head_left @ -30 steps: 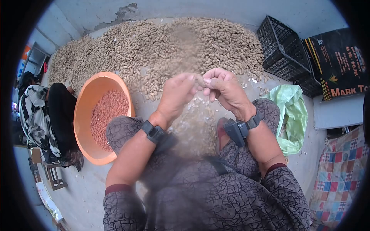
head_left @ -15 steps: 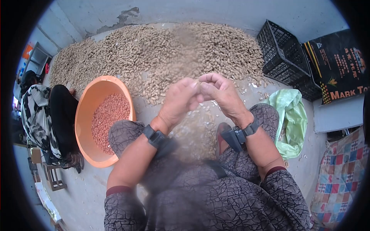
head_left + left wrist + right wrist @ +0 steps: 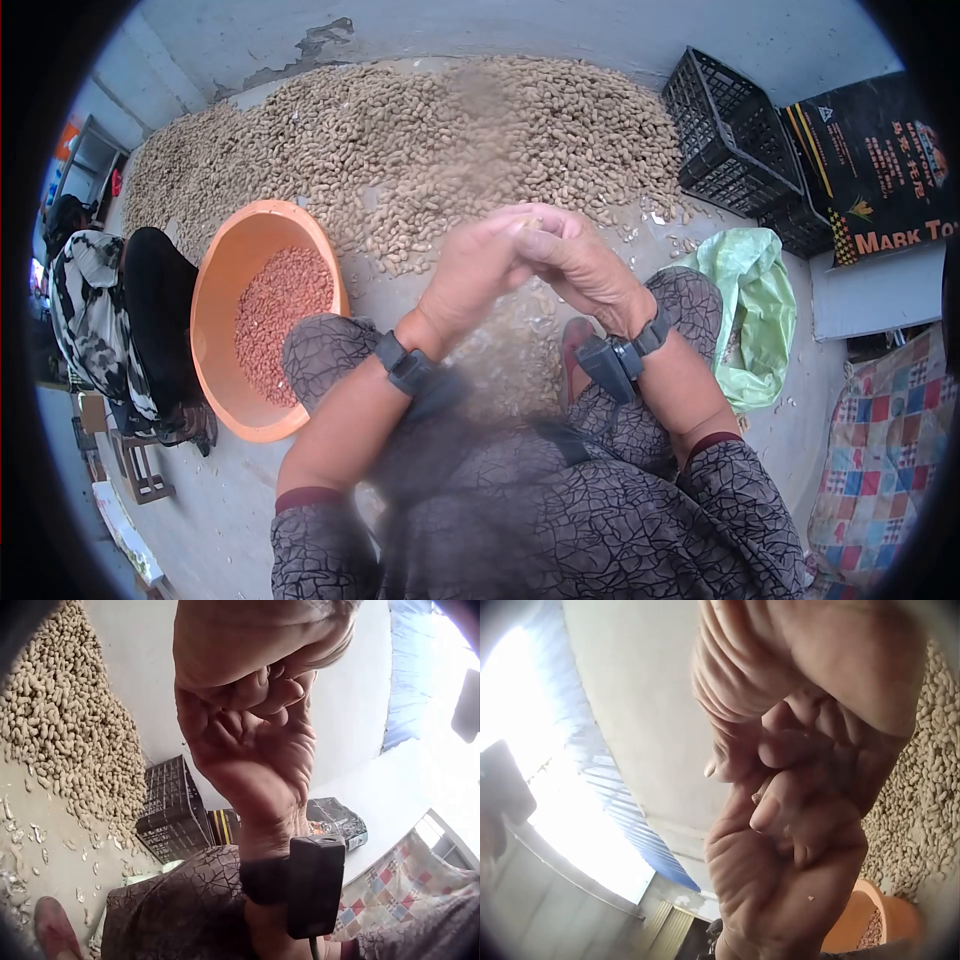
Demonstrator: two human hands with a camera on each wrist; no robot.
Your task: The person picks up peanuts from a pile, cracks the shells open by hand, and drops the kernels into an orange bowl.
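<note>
In the head view my left hand point(image 3: 470, 270) and right hand point(image 3: 592, 262) meet in front of the peanut heap point(image 3: 400, 150), fingers curled and tips together. They pinch a peanut between them; only a small tan bit of the peanut point(image 3: 757, 798) shows among the fingers in the right wrist view. The rest is hidden by fingers and thumbs. From the left wrist, the right palm point(image 3: 251, 776) faces up beneath my left fingers. An orange basin point(image 3: 215, 330) of shelled reddish peanut kernels point(image 3: 285, 320) stands beside my left knee.
Loose shells point(image 3: 510, 350) lie on the floor between my legs. A green plastic bag point(image 3: 765, 330) stands by my right knee, with black crates point(image 3: 735, 150) and a black printed sack point(image 3: 875, 170) behind. Another person point(image 3: 95, 310) sits at the left.
My hands have stayed together and sunk slightly in the head view. The right fingers have folded further over the left fingertips, covering more of what they hold.
</note>
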